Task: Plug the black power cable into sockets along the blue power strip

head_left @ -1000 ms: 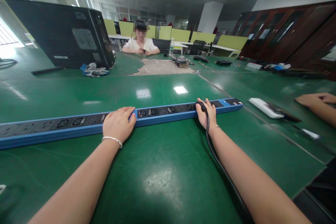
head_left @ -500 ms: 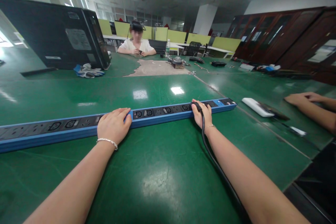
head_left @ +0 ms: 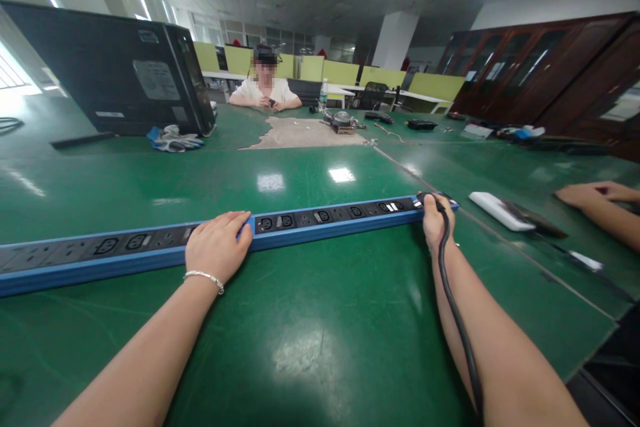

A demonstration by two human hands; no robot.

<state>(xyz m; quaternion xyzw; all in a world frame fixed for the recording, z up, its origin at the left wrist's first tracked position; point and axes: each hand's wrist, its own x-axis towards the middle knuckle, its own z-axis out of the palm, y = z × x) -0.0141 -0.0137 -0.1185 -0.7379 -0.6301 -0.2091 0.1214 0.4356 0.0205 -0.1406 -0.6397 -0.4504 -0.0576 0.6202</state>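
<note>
A long blue power strip [head_left: 300,239] lies across the green table [head_left: 310,307], from the left edge to right of centre. The left hand [head_left: 219,243] is draped over its middle, fingers close together and thumb slightly apart; whether they squeeze it I cannot tell. At the strip's right end, the right hand [head_left: 439,221] has its fingers curled around a black plug [head_left: 425,197], its cord [head_left: 443,260] trailing nearward along the forearm
</note>
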